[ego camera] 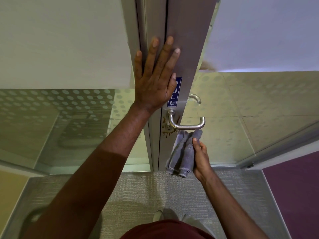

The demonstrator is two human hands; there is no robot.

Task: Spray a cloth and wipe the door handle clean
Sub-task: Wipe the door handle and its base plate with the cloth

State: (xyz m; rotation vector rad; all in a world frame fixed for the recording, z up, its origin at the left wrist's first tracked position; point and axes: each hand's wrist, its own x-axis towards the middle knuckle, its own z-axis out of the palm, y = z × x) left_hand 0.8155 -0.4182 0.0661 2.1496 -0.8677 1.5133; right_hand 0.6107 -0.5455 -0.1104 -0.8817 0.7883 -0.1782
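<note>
Brown drips [168, 133] remain on the door frame below the door handle [187, 124], so wiping appears incomplete. The right hand [201, 156] has its fingers closed around the folded grey cloth [183, 152], just below the lever. The left hand [155, 78] lies flat, fingers spread, bracing the door. No spray bottle is visible.

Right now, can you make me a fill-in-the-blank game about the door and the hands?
1. The right hand holds a folded grey ____.
2. The left hand presses flat on the door frame and partly covers a blue sign that says ____.
3. The cloth sits just ____ the silver door handle.
4. Sticky drips near the handle's base are coloured ____.

Missing words: cloth; PULL; below; brown
</note>
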